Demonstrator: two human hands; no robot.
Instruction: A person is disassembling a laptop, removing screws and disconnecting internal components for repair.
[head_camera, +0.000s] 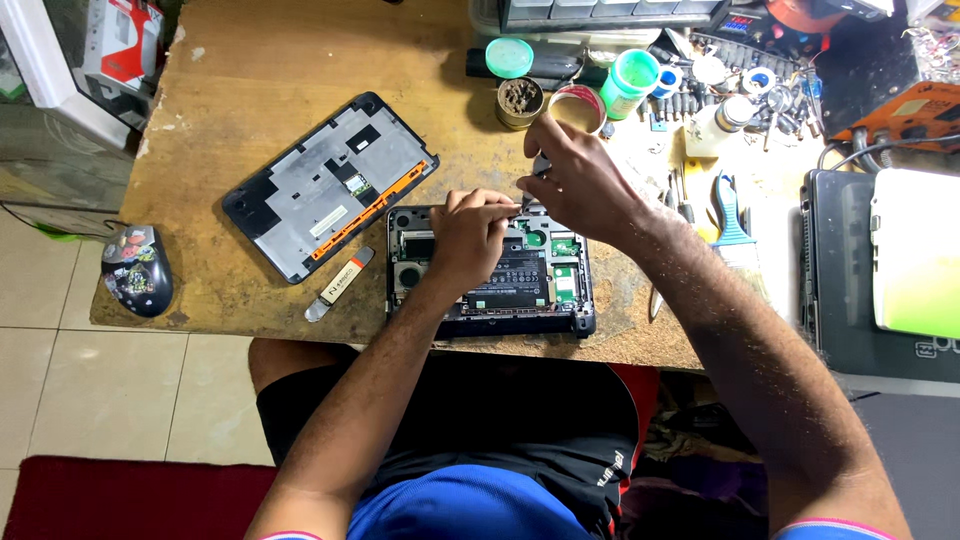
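Hands meet over the opened laptop base (490, 290) at the near table edge. Left hand (468, 238) is curled, fingertips pinching a thin tool over the circuitry. Right hand (580, 180) is half closed, grasping something small and dark at the base's far edge. Removed bottom cover (325, 185) lies left; brush (735, 225) right.

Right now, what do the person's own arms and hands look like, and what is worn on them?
Both arms are bare and hairy from the upper arm down. The left hand and right hand wear no gloves, rings or watch. Short sleeve hems with pale pink-and-white edging show at the shoulders.
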